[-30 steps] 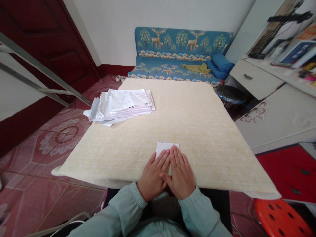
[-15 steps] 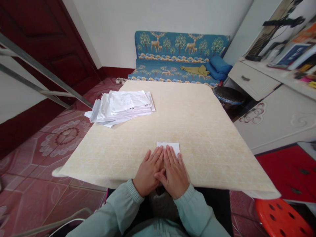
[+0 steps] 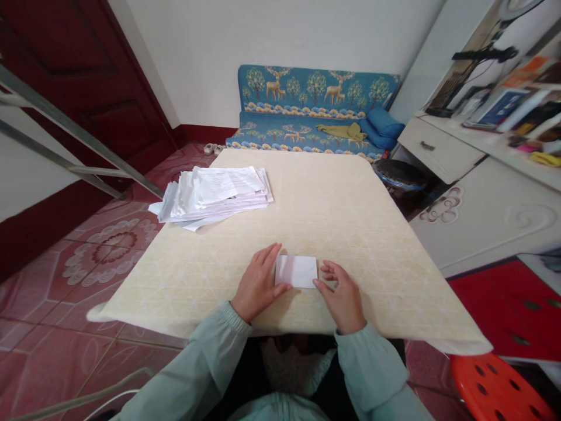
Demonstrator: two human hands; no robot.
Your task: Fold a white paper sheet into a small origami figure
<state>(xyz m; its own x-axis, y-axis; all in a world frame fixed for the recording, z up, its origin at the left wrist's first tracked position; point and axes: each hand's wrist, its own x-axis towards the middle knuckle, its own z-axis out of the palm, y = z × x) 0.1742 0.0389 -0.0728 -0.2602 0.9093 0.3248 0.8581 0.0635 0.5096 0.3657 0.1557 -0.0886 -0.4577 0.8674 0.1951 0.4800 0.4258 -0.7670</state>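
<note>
A small white rectangle of folded paper [image 3: 297, 271] lies flat on the cream tablecloth [image 3: 324, 216], close to the near edge. At its left side is my left hand [image 3: 259, 282], thumb at the paper's lower left corner and fingers stretched out along the left edge. My right hand [image 3: 342, 292] is on the other side, its thumb at the lower right corner and its fingers loosely curled and apart. Neither hand is closed round the paper.
A thick, uneven stack of white papers [image 3: 214, 196] sits on the table's left part. Beyond the table stands a blue patterned sofa [image 3: 302, 111]. A red-orange stool [image 3: 499, 386] is at the lower right, and a metal ladder frame [image 3: 87, 137] leans at the left.
My hands were pressed together flat over the folded paper. They have moved apart to its left and right sides, leaving its top uncovered. The view has tilted slightly.
</note>
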